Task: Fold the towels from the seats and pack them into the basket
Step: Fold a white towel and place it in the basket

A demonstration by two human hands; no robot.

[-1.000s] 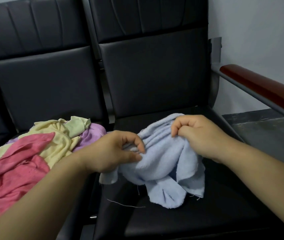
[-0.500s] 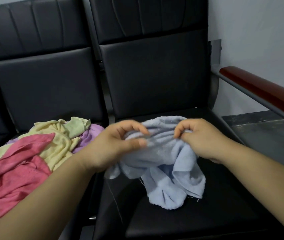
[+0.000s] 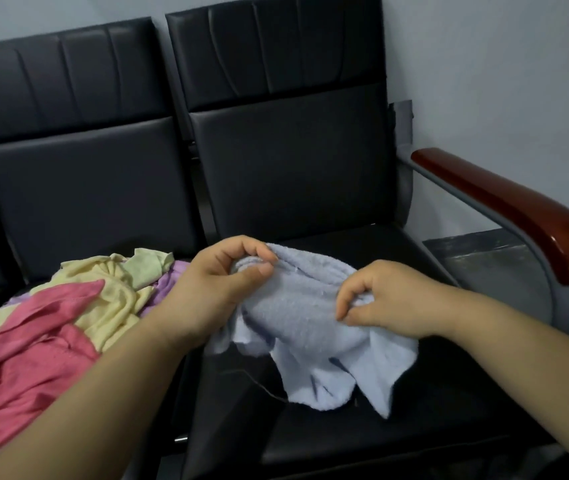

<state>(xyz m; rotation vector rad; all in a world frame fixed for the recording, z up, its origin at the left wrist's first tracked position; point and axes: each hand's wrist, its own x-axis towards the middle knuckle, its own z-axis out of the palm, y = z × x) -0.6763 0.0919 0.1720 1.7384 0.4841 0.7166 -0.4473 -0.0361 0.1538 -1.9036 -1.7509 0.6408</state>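
A crumpled light blue towel (image 3: 310, 327) is held just above the right black seat (image 3: 414, 427), its lower corners hanging down toward the cushion. My left hand (image 3: 217, 282) pinches the towel's upper left edge between thumb and curled fingers. My right hand (image 3: 387, 299) pinches a fold on its right side. A heap of towels lies on the left seat: a pink towel (image 3: 23, 355) in front, a pale yellow towel (image 3: 109, 292) behind it, and a purple towel (image 3: 168, 285) partly showing. No basket is in view.
The black padded seatbacks (image 3: 283, 140) rise behind the towels. A reddish-brown wooden armrest (image 3: 504, 209) on a grey metal frame borders the right seat. A grey wall and a dark floor strip (image 3: 504, 247) lie beyond it.
My hands have moved apart along the blue towel's upper edge: the left higher, the right lower and to the right. The bundle has spread wider. The view has tilted downward.
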